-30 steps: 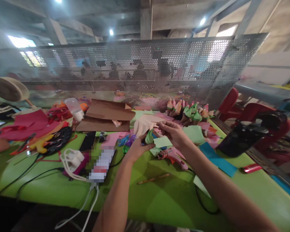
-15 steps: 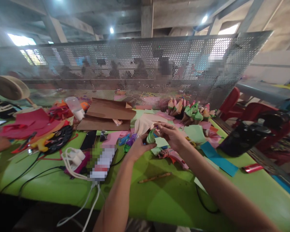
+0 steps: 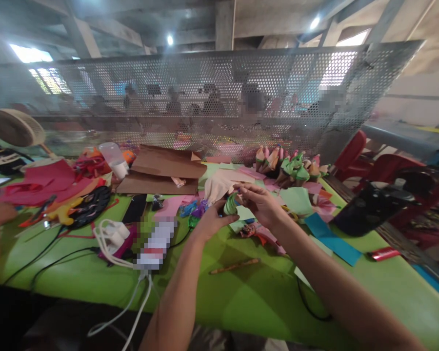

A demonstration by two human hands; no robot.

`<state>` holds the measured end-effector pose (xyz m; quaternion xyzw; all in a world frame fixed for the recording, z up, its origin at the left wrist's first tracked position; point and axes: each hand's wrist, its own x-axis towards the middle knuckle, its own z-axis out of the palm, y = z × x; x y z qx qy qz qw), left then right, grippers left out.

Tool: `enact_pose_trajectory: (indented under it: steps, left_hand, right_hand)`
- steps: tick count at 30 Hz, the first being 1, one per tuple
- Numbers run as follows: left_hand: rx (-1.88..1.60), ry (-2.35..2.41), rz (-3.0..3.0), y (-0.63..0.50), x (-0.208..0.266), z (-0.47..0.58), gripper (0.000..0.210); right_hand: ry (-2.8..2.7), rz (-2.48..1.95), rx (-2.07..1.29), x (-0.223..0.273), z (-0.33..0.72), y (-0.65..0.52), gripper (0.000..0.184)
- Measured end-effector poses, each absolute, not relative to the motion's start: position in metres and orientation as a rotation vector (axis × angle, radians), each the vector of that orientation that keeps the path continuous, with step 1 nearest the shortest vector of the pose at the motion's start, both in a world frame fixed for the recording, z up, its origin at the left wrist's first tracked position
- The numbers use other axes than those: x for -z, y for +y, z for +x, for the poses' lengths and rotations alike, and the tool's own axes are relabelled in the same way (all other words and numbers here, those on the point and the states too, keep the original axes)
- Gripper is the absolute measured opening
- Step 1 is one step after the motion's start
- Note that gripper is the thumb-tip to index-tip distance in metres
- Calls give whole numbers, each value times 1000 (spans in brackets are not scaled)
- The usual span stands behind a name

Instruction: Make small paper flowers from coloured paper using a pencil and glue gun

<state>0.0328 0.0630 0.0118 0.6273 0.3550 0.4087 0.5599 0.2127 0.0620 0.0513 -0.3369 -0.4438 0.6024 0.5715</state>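
My left hand point(image 3: 212, 222) is closed around a light green, layered paper piece point(image 3: 230, 204) that looks swirled, held above the table. My right hand point(image 3: 258, 199) pinches at the upper right of that same piece; the fingertips partly hide what they grip. Behind the hands lies a cream-coloured cloth or paper bundle point(image 3: 216, 187). Pale green paper squares point(image 3: 244, 213) and a pink patterned scrap point(image 3: 258, 231) rest just below my right hand. A thin brown stick or pencil point(image 3: 235, 266) lies on the green table point(image 3: 249, 302) nearer to me.
Finished-looking paper cones point(image 3: 294, 168) stand at the back right, near a black tumbler point(image 3: 366, 209). Brown paper point(image 3: 164, 163) lies at the back. A white charger with cables point(image 3: 113, 233) and a pixelated device point(image 3: 156, 246) sit left of centre. Another person's hand point(image 3: 0, 219) shows at the left edge.
The green piece has turned slightly, showing more of its folds between my hands. Both hands stay in nearly the same place. The view has shifted slightly.
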Motion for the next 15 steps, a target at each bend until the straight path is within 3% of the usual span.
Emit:
enact_pose_trajectory:
  steps: [15]
  left_hand:
    - [-963, 834, 1470, 59, -16, 36, 60]
  right_hand:
    - [-1061, -799, -1338, -55, 210, 60, 45]
